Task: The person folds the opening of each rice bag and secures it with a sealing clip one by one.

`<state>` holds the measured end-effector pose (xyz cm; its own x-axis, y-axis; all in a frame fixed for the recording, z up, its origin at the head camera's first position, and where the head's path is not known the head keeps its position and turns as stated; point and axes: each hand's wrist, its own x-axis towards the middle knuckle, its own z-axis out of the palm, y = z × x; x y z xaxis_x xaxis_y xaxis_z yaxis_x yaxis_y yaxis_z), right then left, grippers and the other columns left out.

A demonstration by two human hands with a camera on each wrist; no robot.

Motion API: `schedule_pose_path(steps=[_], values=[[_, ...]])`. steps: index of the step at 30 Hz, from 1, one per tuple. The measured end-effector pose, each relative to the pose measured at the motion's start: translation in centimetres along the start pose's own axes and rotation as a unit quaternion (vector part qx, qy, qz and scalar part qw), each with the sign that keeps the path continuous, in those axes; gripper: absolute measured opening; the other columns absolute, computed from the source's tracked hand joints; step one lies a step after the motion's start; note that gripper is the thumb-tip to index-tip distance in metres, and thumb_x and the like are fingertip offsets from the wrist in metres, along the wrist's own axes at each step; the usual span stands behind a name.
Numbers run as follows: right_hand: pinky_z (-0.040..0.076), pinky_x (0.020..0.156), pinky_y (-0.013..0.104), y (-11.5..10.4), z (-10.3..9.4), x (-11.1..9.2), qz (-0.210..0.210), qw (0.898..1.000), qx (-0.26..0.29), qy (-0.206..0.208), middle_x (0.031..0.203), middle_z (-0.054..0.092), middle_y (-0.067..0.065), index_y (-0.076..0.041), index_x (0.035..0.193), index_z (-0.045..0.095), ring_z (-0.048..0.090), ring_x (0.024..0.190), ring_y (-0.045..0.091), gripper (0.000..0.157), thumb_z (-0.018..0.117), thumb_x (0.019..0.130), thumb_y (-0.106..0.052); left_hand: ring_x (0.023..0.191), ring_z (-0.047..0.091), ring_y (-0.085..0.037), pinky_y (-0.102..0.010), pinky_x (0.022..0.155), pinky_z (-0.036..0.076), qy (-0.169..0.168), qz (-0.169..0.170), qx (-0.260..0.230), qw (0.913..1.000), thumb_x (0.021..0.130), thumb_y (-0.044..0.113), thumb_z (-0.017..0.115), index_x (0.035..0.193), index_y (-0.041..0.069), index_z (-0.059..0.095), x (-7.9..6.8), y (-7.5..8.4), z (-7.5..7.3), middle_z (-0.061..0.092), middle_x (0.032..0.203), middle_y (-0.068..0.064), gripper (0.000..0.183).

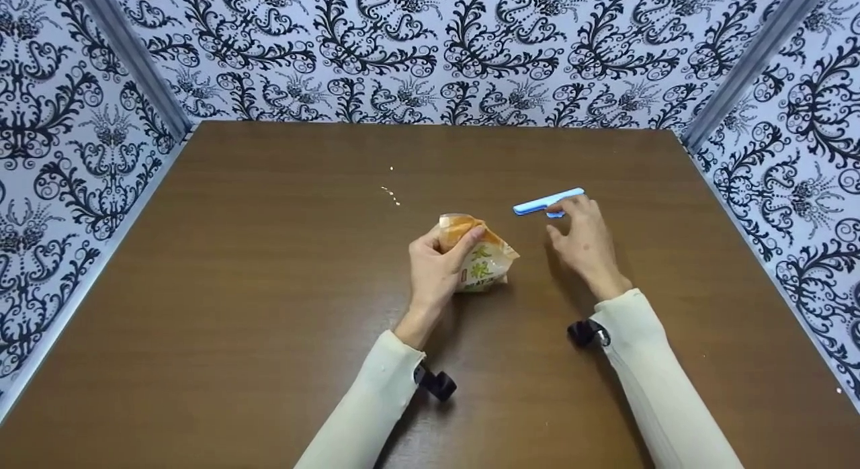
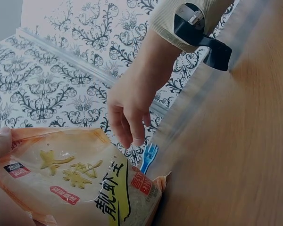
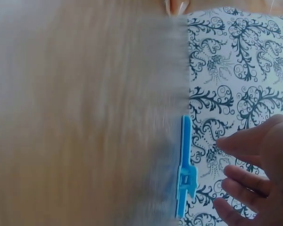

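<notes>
A partly clear plastic food bag (image 1: 485, 267) with an orange top and printed characters is held upright over the table. My left hand (image 1: 433, 271) grips its gathered top, the thumb pressing on the near side. In the left wrist view the bag's printed face (image 2: 75, 165) fills the lower left. A blue bag-sealing clip (image 1: 534, 205) lies on the table to the right of the bag. Above its right end hovers my right hand (image 1: 588, 244), fingers loosely bent and parted. The right wrist view shows a gap between those fingers and the clip (image 3: 184, 150).
Several pale crumbs (image 1: 393, 197) lie on the brown table (image 1: 269, 287), left of and beyond the bag. Walls with a black-and-white scroll pattern (image 1: 416, 59) stand at the back and both sides. Each wrist carries a black camera mount (image 1: 437, 383).
</notes>
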<state>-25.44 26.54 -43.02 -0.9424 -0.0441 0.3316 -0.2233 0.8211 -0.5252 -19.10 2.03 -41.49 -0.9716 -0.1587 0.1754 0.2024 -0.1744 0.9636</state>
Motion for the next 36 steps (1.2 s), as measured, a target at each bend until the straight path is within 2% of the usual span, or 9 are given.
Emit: schedule_pose_path(steps=[6,11,20,26,31,36], values=[[0.042,0.113,0.059,0.8,-0.4,0.8,0.003,0.999,-0.025,-0.039,0.147,0.056,0.02,0.0,0.135,0.064,0.047,0.139,0.041,0.041,0.07,0.094,-0.003,0.074,0.072,-0.011,-0.027,0.069,0.059,-0.006,-0.003,0.005,1.0,0.089,0.014,0.083,0.103,-0.001,0.078,-0.1,0.0,-0.1,0.08,0.09,-0.012,0.021],[0.035,0.12,0.062,1.6,-0.6,1.1,0.014,0.994,-0.056,-0.089,0.158,0.047,0.02,-0.001,0.146,0.055,0.039,0.149,0.043,0.051,0.067,0.097,-0.006,0.074,0.071,-0.01,-0.026,0.069,0.059,-0.005,0.003,0.013,0.9999,0.089,0.015,0.083,0.102,0.0,0.078,-0.2,0.1,-0.1,0.08,0.091,-0.012,0.021],[0.031,0.121,0.066,1.9,-0.8,1.1,0.04,0.985,-0.075,-0.147,0.163,0.037,0.024,-0.002,0.154,0.044,0.033,0.152,0.048,0.058,0.065,0.1,-0.008,0.071,0.069,-0.007,-0.024,0.066,0.056,0.0,0.011,0.027,0.9996,0.088,0.014,0.084,0.099,-0.001,0.078,-0.1,0.2,0.1,0.079,0.087,-0.012,0.02],[0.038,0.116,0.065,1.9,-0.6,1.1,0.024,0.987,-0.079,-0.139,0.154,0.045,0.025,0.003,0.149,0.048,0.041,0.144,0.046,0.053,0.065,0.1,-0.006,0.072,0.07,-0.009,-0.025,0.066,0.058,-0.002,0.012,0.022,0.9997,0.088,0.014,0.084,0.099,-0.001,0.078,-0.2,0.1,0.0,0.079,0.087,-0.012,0.02],[0.046,0.107,0.063,1.8,-0.6,1.0,0.009,0.989,-0.091,-0.118,0.143,0.052,0.025,0.006,0.142,0.056,0.047,0.133,0.046,0.047,0.067,0.097,-0.004,0.073,0.069,-0.008,-0.025,0.068,0.058,-0.004,0.01,0.018,0.9998,0.089,0.016,0.084,0.1,0.0,0.079,-0.1,0.1,0.0,0.079,0.088,-0.01,0.02],[0.046,0.103,0.063,1.7,-0.6,1.0,0.004,0.99,-0.094,-0.108,0.141,0.051,0.026,0.006,0.137,0.061,0.047,0.13,0.046,0.044,0.07,0.095,-0.005,0.074,0.07,-0.009,-0.027,0.07,0.059,-0.007,0.006,0.018,0.9998,0.089,0.017,0.084,0.101,0.001,0.079,-0.1,0.1,0.0,0.079,0.089,-0.01,0.021]])
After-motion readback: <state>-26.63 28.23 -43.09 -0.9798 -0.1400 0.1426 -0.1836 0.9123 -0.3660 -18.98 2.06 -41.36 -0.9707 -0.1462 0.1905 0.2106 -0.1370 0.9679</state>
